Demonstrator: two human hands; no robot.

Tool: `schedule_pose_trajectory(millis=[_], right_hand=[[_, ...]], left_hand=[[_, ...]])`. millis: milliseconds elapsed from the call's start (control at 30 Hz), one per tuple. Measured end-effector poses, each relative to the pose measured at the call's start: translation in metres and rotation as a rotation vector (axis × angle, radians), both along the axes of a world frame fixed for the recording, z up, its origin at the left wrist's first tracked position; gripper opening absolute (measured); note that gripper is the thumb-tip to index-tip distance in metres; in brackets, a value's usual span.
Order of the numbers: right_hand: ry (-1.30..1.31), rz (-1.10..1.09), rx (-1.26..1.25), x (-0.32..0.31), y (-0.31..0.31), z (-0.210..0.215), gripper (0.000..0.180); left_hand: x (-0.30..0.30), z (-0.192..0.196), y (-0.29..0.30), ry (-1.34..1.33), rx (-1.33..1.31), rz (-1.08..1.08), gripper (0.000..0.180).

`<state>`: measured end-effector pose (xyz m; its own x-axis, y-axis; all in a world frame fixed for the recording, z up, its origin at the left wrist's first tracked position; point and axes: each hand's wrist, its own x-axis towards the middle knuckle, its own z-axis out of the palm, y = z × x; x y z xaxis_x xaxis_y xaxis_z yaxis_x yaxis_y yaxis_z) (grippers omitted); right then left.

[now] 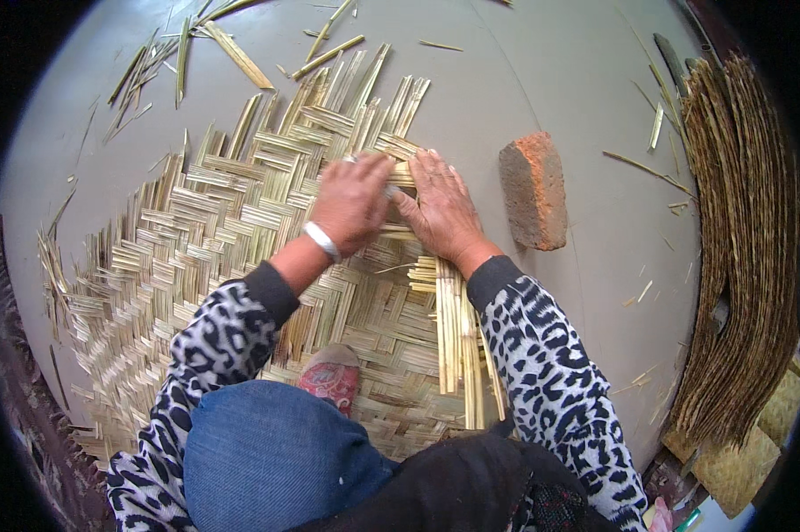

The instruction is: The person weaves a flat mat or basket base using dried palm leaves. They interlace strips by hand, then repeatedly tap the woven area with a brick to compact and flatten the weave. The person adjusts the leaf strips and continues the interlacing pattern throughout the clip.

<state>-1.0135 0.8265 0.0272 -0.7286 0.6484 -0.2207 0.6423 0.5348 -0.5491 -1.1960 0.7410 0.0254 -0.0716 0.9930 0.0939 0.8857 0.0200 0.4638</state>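
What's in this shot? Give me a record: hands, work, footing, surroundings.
left hand: at mat's right edge, motion-blurred, grip unclear
right hand: fingers extended, palm down, beside left
work: woven mat, upper edge ragged
strips: pale bundle beside right forearm
footing: patterned footwear on mat
right side: reddish brick; brown ridged stack beyond
floor: grey, scattered strip pieces

Reddish brick (534, 191) (dk on one side) on grey flr (612, 301), brn bundle (738, 257) nr R edge.

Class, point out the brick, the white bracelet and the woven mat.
Brick (534, 191), head view: middle of its body.
White bracelet (321, 241), head view: middle of band.
Woven mat (227, 238), head view: its exposed weave.
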Motion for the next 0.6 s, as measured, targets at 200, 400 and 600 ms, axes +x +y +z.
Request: schedule_pose_trajectory(millis=[200,400,600], right_hand=[[-0.079,0.048,0.016,0.0,0.002,0.007,0.1],[0.055,-0.041,-0.145,0.002,0.011,0.01,0.102],[0.129,-0.073,-0.246,0.006,0.021,0.012,0.101]], left_hand=[[-0.194,0.002,0.01,0.235,-0.076,0.507,0.041],[-0.292,-0.024,0.022,0.022,-0.456,0.592,0.047],[-0.288,-0.002,0.028,-0.702,-0.779,0.369,0.034]])
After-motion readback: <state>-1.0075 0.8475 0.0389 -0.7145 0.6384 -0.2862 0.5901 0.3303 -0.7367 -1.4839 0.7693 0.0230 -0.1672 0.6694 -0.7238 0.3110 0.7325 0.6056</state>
